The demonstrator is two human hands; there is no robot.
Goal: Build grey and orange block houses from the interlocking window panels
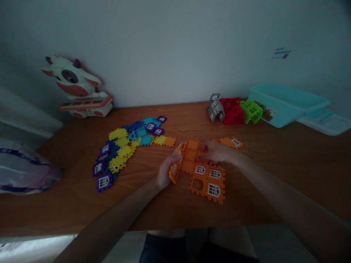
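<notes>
My left hand point(165, 171) is closed on an upright orange panel with white windows point(176, 166). It stands tilted along the left edge of a flat strip of plain orange panels point(191, 156). My right hand point(216, 151) grips the right side of this strip, its thumb lying across the orange surface. Nearer to me, a joined block of orange window tiles point(214, 174) lies on the table, and one of its squares has an open hole. Partly behind my right hand are more orange tiles point(231, 141), one with a white window.
Interlocking yellow point(124, 151), light blue point(146, 139) and purple tiles point(104, 181) spread over the wooden table's left. Grey point(215, 109), red point(232, 110) and green pieces point(251, 111) stand near a turquoise bin point(287, 100). A cow toy keyboard point(87, 102) and plastic bag point(24, 168) are left.
</notes>
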